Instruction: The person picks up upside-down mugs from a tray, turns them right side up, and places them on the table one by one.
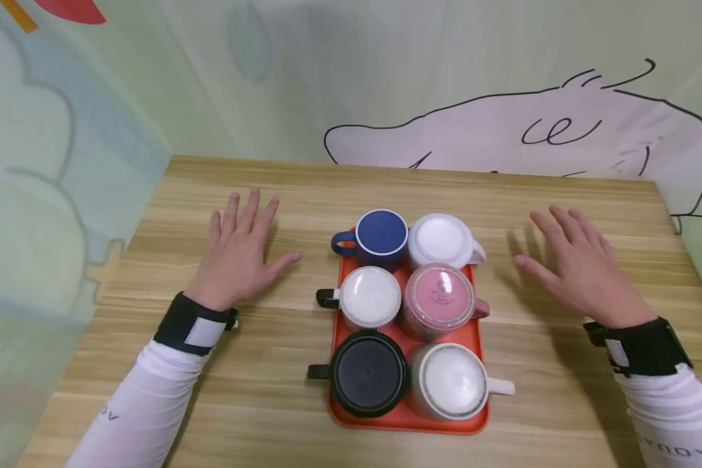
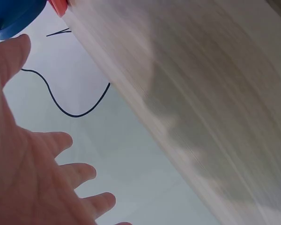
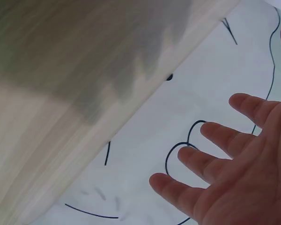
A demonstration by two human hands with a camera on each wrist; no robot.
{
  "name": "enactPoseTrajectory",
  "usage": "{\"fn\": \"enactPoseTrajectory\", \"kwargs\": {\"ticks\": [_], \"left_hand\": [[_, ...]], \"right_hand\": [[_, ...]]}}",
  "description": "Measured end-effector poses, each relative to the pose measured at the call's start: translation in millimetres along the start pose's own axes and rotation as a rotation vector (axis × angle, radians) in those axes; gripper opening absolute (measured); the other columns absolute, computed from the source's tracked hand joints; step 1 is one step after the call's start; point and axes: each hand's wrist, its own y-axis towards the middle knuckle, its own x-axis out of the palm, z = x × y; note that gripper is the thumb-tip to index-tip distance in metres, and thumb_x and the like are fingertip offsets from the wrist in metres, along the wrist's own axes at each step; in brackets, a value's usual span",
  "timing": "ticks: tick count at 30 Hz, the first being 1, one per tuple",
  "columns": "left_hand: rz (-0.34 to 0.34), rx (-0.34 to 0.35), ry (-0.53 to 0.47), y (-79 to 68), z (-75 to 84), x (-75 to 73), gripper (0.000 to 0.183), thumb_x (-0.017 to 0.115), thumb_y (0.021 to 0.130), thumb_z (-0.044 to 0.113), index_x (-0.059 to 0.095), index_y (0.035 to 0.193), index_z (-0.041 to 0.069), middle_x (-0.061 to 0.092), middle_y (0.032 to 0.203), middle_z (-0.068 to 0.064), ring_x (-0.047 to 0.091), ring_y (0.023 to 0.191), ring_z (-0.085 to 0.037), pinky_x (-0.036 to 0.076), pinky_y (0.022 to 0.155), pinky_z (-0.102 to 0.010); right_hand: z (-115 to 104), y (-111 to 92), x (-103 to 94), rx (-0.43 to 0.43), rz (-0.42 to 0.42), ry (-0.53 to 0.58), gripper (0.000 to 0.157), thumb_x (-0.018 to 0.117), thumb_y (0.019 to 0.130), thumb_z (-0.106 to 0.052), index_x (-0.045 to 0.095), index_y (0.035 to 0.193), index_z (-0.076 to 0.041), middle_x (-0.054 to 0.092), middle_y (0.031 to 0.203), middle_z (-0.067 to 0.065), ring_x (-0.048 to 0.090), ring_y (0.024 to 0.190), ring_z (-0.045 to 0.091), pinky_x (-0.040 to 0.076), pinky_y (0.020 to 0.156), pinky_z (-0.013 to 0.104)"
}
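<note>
Several mugs stand upside down in two columns on a red tray (image 1: pixel 409 421). At the back are a dark blue mug (image 1: pixel 381 233) and a white mug (image 1: pixel 442 240). The middle row has a white mug with a black handle (image 1: pixel 370 297) and a pink mug (image 1: pixel 440 300). In front sit a black mug (image 1: pixel 368 374) and a white mug with a speckled rim (image 1: pixel 453 381). My left hand (image 1: pixel 234 257), fingers spread, is over the table left of the tray, holding nothing. Right of the tray my right hand (image 1: pixel 582 273) hovers with straight, parted fingers, also holding nothing.
The wooden table (image 1: pixel 269 390) ends at a back edge against a wall covering (image 1: pixel 210 78) with cartoon drawings. Mug handles jut out past both sides of the tray. A black band is strapped round each wrist.
</note>
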Motion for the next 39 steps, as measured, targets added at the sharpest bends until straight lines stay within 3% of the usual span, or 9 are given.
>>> {"fn": "enactPoseTrajectory", "kwargs": {"ticks": [7,12,19,26,31,39], "left_hand": [[-0.001,0.001,0.005,0.9,2.1,-1.1,0.100,0.040,0.089,0.079,0.015,0.162,0.015,-0.001,0.166,-0.013,-0.011,0.149,-0.038,-0.004,0.113,-0.065],[-0.001,0.002,0.007,0.5,4.1,-2.2,0.100,0.040,0.089,0.079,0.016,0.162,0.015,0.000,0.166,-0.014,-0.008,0.149,-0.040,-0.002,0.113,-0.066],[0.003,0.010,-0.005,0.3,6.0,-2.5,0.099,0.041,0.089,0.078,0.016,0.162,0.015,0.001,0.166,-0.014,-0.008,0.149,-0.039,-0.003,0.113,-0.066],[0.005,0.014,-0.005,0.6,6.8,-1.7,0.100,0.040,0.089,0.079,0.017,0.162,0.014,0.001,0.166,-0.014,-0.009,0.149,-0.038,-0.003,0.113,-0.065],[0.006,0.017,-0.001,0.1,7.9,-2.9,0.100,0.041,0.089,0.078,0.019,0.161,0.013,0.003,0.165,-0.016,-0.006,0.149,-0.040,-0.001,0.113,-0.066],[0.011,0.022,0.000,0.7,8.4,-3.1,0.100,0.042,0.089,0.078,0.019,0.161,0.013,0.004,0.165,-0.016,-0.007,0.149,-0.038,0.000,0.113,-0.066]], "right_hand": [[-16.7,6.8,-8.0,-0.091,0.030,0.030,0.084,0.070,0.089,-0.049,0.035,0.155,-0.011,0.033,0.153,0.026,0.031,0.137,0.050,0.029,0.103,0.070],[-28.0,14.3,-8.3,-0.144,0.013,0.060,0.076,0.072,0.089,-0.046,0.045,0.149,-0.008,0.045,0.143,0.023,0.043,0.128,0.046,0.038,0.099,0.065],[-39.9,22.7,-5.5,-0.203,-0.003,0.104,0.069,0.074,0.088,-0.039,0.050,0.144,-0.006,0.051,0.136,0.018,0.049,0.124,0.038,0.045,0.096,0.059],[-50.4,31.1,0.2,-0.237,-0.021,0.127,0.061,0.074,0.089,-0.035,0.055,0.139,-0.006,0.058,0.123,0.013,0.061,0.099,0.028,0.055,0.078,0.045],[-56.0,35.0,4.4,-0.252,-0.048,0.169,0.049,0.075,0.089,-0.024,0.060,0.132,-0.005,0.060,0.112,0.009,0.060,0.085,0.022,0.055,0.067,0.034],[-59.6,38.3,8.5,-0.267,-0.048,0.244,0.027,0.077,0.087,-0.015,0.068,0.112,-0.012,0.062,0.099,-0.001,0.057,0.082,0.015,0.055,0.070,0.030]]}}
